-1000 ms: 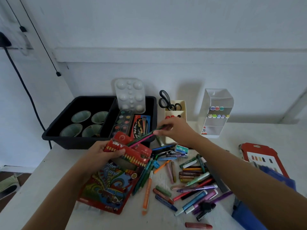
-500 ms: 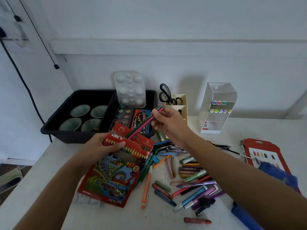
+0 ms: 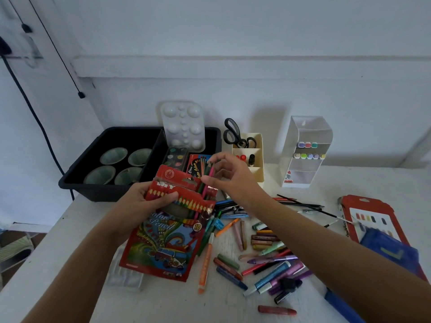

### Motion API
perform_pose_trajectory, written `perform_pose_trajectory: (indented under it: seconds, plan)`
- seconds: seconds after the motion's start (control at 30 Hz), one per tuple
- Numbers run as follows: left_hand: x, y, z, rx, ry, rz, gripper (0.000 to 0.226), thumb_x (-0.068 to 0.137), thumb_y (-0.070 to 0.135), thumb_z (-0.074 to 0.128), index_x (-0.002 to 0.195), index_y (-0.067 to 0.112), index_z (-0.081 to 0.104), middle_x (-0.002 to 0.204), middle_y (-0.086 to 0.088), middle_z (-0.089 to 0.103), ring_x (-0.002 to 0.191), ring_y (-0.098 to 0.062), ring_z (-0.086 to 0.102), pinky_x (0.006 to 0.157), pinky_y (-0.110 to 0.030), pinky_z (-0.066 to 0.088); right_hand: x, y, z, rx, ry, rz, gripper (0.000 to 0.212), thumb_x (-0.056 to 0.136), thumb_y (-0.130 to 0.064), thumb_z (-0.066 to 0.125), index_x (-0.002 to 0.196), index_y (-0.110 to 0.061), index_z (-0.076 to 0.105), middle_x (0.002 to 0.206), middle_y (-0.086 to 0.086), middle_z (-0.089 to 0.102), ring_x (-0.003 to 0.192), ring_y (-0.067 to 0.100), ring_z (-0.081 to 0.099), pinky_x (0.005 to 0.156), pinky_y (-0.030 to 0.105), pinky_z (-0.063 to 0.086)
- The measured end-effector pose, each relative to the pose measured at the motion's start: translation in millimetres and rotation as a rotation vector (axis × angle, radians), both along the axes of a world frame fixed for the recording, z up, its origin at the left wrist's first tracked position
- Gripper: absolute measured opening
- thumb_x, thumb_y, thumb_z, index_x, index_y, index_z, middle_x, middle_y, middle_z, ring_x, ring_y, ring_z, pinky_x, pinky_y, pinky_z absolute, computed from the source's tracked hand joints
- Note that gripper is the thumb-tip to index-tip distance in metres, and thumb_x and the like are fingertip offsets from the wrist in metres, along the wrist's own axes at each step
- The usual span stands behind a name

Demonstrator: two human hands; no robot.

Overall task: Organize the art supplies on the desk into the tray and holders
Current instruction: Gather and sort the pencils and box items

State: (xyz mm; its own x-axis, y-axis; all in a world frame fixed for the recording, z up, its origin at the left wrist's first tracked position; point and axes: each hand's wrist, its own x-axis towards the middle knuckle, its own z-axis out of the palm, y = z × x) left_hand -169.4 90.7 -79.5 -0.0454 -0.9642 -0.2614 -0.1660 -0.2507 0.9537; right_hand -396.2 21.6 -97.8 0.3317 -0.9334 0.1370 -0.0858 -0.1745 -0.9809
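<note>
My left hand grips a red coloured-pencil box above the desk, its open end facing right. My right hand pinches a green and a pink pencil whose lower ends sit inside the box's open end. Under the box lies a larger colour-pencil pack. Behind stands the black tray holding several green bowls, a watercolour set, a brush pack and a white palette. A cream holder with scissors and a clear marker holder stand to the right.
Loose markers, crayons and glitter pens litter the desk in front of my right arm. Thin brushes lie further right. A red paint pack and a blue pouch sit at the right edge. A cable hangs on the left wall.
My right hand swung the two pencils from pointing sideways to nearly upright and brought their tips down into the red box. The left hand lifted the box slightly.
</note>
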Motion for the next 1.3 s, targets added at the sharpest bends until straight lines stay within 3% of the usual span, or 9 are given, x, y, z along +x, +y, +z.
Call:
perform_pose_trajectory:
  seconds: [0.1,0.23,0.37,0.47,0.67,0.8,1.0,1.13,1.3]
  plan:
    - [-1,0,0,0.022,0.062,0.016,0.022,0.092,0.015,0.068,0.11,0.003,0.066,0.101,-0.017,0.077,0.09,-0.035,0.076,0.069,-0.036,0.064,1,2,3,-0.135,0.002,-0.038,0.034,0.081,-0.017,0.082,0.109,-0.021,0.063,0.089,0.013,0.067,0.076,0.03,0.063,0.07,0.042,0.055]
    - [0,0,0,0.019,0.085,0.039,0.023,0.091,0.015,0.068,0.111,0.004,0.065,0.102,-0.017,0.076,0.09,-0.036,0.076,0.068,-0.037,0.064,2,3,1,-0.381,0.205,-0.117,0.027,0.081,-0.029,0.081,0.104,-0.02,0.071,0.089,-0.004,0.069,0.079,0.01,0.061,0.073,0.016,0.048]
    - [0,0,0,0.003,0.076,0.057,0.026,0.09,0.018,0.069,0.112,0.004,0.066,0.102,-0.016,0.077,0.09,-0.036,0.076,0.072,-0.041,0.063,0,1,-15,-0.732,0.593,-0.179,0.033,0.09,-0.048,0.062,0.101,-0.022,0.077,0.097,-0.01,0.065,0.094,0.012,0.057,0.087,0.044,0.043]
    - [0,2,-2,0.003,0.072,0.065,0.027,0.089,0.019,0.069,0.112,0.004,0.066,0.101,-0.016,0.077,0.09,-0.035,0.076,0.073,-0.042,0.062,-2,1,-21,-0.84,0.66,-0.191,0.037,0.093,-0.048,0.055,0.106,-0.021,0.076,0.098,-0.007,0.067,0.095,0.018,0.058,0.084,0.047,0.042]
    - [5,4,-4,-0.002,0.094,0.101,0.024,0.09,0.018,0.069,0.111,0.006,0.067,0.1,-0.016,0.077,0.088,-0.035,0.076,0.069,-0.038,0.062,3,-3,-20,-0.772,0.518,-0.122,0.036,0.09,-0.047,0.058,0.103,-0.022,0.078,0.101,-0.006,0.066,0.098,0.019,0.054,0.084,0.05,0.045]
    - [10,5,-7,0.007,0.095,0.126,0.027,0.088,0.02,0.07,0.112,0.007,0.067,0.1,-0.016,0.077,0.088,-0.036,0.076,0.074,-0.044,0.061,2,-5,-20,-0.866,0.615,0.028,0.031,0.093,-0.045,0.057,0.106,-0.026,0.078,0.11,-0.004,0.061,0.103,0.018,0.051,0.086,0.047,0.045]
    - [21,11,-16,0.017,0.064,0.156,0.025,0.089,0.02,0.069,0.11,0.007,0.067,0.097,-0.013,0.078,0.087,-0.033,0.076,0.071,-0.039,0.061,4,0,-30,-0.567,0.368,-0.159,0.014,0.098,-0.021,0.059,0.095,-0.013,0.071,0.087,-0.007,0.06,0.077,0.005,0.054,0.069,0.017,0.044]
    - [39,17,-22,0.035,0.05,0.205,0.033,0.085,0.026,0.074,0.112,0.009,0.067,0.098,-0.013,0.078,0.087,-0.034,0.076,0.079,-0.047,0.059,-5,-3,-58,-0.452,0.654,-0.147,0.019,0.094,-0.018,0.059,0.079,-0.01,0.067,0.073,0.0,0.061,0.066,0.016,0.054,0.06,0.034,0.046]
    - [58,19,-23,0.062,0.066,0.245,0.054,0.074,0.04,0.086,0.114,0.01,0.066,0.101,-0.014,0.077,0.09,-0.036,0.076,0.089,-0.055,0.057,4,-11,-81,-0.429,1.088,0.103,0.022,0.098,-0.018,0.05,0.104,-0.01,0.069,0.104,0.008,0.065,0.096,0.025,0.06,0.082,0.041,0.053]
